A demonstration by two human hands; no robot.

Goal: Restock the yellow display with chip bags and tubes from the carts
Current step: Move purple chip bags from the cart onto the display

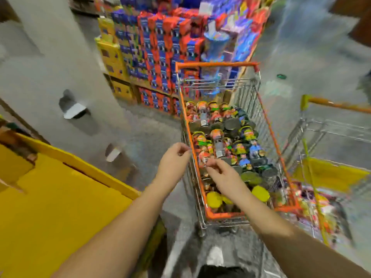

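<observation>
- The chip tubes (220, 141) lay on their sides in rows inside a wire cart (267, 125) with an orange rim, filling most of the basket; motion blur smeared their labels past reading.
- Yellow-lidded tubes (214, 199) sat at the near end of the cart, partly hidden behind the right forearm.
- The right hand (222, 173) reached over the cart's near left edge with its fingers loosely curled just above the tubes; whether it touched or held one could not be told through the blur.
- The left hand (174, 157) hung just outside the cart's left rim, fingers bent inward and seemingly holding nothing.
- The yellow display (60, 189) stood at lower left, cut off by the frame edge.
- A second cart (325, 125), only partly in view at right, held bright bags (321, 207) too blurred to make out.
- Stacked red and blue boxes (160, 53) rose beyond the first cart.
</observation>
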